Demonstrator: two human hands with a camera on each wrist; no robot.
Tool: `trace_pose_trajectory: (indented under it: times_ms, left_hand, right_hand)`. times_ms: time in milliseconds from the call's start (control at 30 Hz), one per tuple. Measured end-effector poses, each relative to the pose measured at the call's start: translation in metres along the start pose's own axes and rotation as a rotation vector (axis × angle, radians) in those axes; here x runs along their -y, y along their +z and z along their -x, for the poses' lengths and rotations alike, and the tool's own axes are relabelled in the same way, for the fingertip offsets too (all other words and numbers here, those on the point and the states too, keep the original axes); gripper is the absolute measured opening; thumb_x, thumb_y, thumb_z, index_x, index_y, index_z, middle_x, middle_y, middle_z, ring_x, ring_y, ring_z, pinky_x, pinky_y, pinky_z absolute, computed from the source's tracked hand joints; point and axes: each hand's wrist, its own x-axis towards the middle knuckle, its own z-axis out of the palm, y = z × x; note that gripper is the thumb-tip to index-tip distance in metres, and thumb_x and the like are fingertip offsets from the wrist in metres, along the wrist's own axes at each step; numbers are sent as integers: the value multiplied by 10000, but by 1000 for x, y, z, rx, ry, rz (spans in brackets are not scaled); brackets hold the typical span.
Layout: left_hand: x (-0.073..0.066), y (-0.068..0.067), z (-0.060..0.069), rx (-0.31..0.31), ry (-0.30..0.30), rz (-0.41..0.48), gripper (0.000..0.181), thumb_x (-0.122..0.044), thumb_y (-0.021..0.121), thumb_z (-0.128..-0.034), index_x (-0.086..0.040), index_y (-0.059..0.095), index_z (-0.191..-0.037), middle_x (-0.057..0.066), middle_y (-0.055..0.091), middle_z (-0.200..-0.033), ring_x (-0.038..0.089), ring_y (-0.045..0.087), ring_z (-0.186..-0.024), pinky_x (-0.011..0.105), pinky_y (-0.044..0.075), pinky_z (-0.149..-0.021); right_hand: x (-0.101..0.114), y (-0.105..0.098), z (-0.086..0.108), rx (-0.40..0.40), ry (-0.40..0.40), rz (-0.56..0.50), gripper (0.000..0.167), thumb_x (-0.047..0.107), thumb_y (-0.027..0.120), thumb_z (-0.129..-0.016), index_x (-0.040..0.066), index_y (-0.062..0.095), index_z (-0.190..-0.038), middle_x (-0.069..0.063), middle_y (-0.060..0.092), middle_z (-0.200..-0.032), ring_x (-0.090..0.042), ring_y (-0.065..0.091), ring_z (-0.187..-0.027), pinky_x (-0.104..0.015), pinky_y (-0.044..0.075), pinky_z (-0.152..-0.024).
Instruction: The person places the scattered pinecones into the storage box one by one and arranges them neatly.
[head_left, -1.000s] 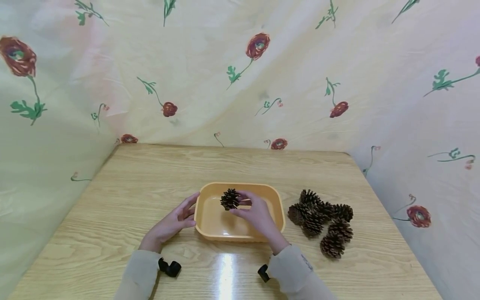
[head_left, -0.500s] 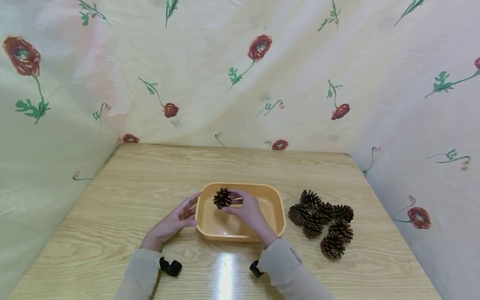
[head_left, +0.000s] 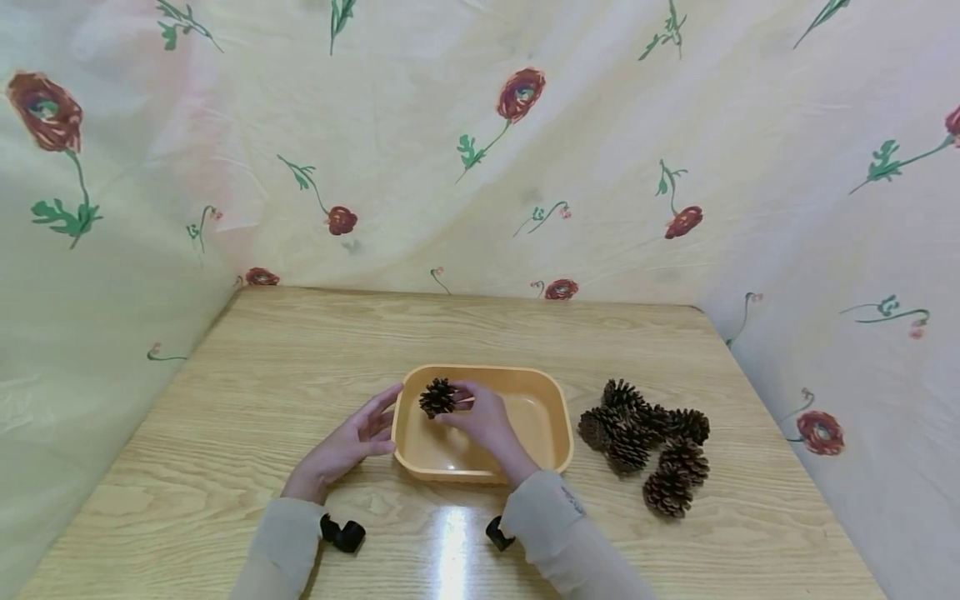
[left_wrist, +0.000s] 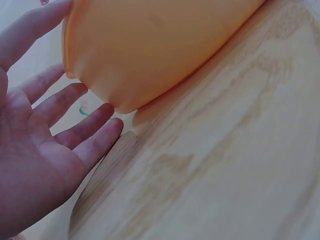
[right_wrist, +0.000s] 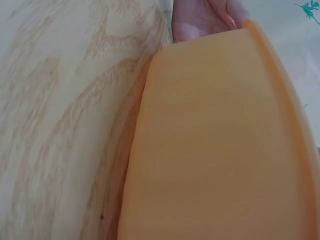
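Note:
My right hand pinches a dark brown pine cone between thumb and fingers, within the outline of an orange plastic tub. Whether the cone touches the tub's floor, I cannot tell. At the tub's left end, my left hand rests its spread fingers against the outside wall. In the left wrist view those fingers are extended along the tub's end. The right wrist view is filled mostly by the tub's long side, which hides the pine cone.
Several pine cones lie in a heap on the wooden table, to the right of the tub. A cloth printed with red flowers hangs behind the table and at both sides.
My right hand has carried the pine cone leftward over the tub, to near its left end. The left hand stays at the tub's end. The heap of cones is unchanged.

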Motion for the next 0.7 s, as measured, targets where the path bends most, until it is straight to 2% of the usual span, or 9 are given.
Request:
trace_pose_trajectory:
  times_ms: [100, 300, 500, 700]
  left_hand:
    - [-1, 0, 0, -6, -10, -10, 910, -38, 678, -861, -167, 121, -1569, 132, 31, -1642, 406, 127, -1481, 210, 323, -1130]
    - [-1, 2, 1, 10, 5, 20, 904, -24, 680, -862, -142, 126, -1568, 136, 35, -1642, 396, 112, -1484, 133, 338, -1094]
    - [-1, 3, 1, 1, 3, 14, 900, -44, 690, -862, -146, 139, -1567, 138, 53, -1641, 395, 119, -1482, 113, 352, -1078]
    - [-1, 4, 0, -2, 5, -10, 894, -44, 685, -868, -139, 135, -1567, 163, 60, -1635, 419, 129, -1470, 115, 365, -1070]
  right_hand:
    - [0, 2, -1, 0, 28, 21, 586, 99, 827, -738, -52, 586, -1251, -211, 667, -1093, -349, 667, -1014, -382, 582, -863]
    - [0, 6, -3, 2, 65, 46, 582, 94, 830, -737, -63, 589, -1243, -216, 670, -1066, -344, 674, -986, -375, 587, -831]
    - [-2, 8, -6, 6, 109, 74, 579, 99, 825, -747, -49, 588, -1255, -201, 663, -1078, -317, 656, -983, -382, 577, -826]
    - [-4, 8, -7, 10, 148, 34, 588, 72, 816, -749, -51, 573, -1271, -204, 658, -1083, -316, 655, -981, -333, 595, -757]
